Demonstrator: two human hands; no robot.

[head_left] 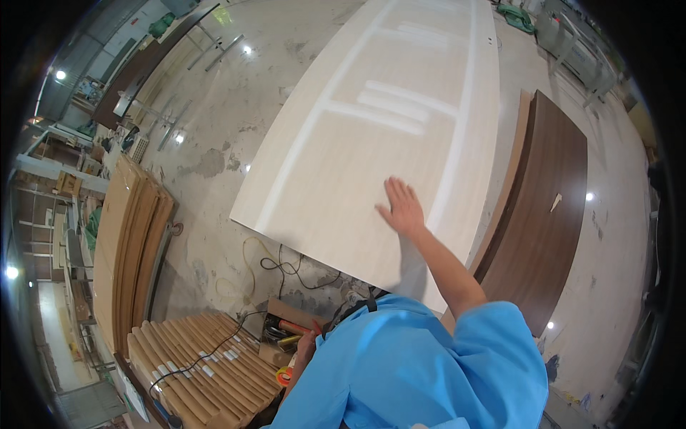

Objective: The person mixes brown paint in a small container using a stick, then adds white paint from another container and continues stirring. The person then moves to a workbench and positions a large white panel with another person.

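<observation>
My right hand [404, 209] lies with fingers spread on a long pale wood-grain panel [343, 164], nearest its near end. White stripes and bars run along the panel's face. Down by my left side, my left hand [305, 348] is partly hidden by my blue clothing. Its fingers look closed, with something red [316, 327] at their tips that I cannot make out. Beside that hand an open cardboard box [291, 312] holds hand tools, among them one with an orange-red handle [293, 327]. An orange and yellow tape roll [284, 377] is just below the box.
Dark brown panels [541, 193] stand along the right of the pale one. On the left are a stack of cardboard-coloured sheets [127, 243] and a row of brown tubular pieces [207, 365]. A black cable [286, 268] loops over the floor. Metal trestles [214, 50] stand farther off.
</observation>
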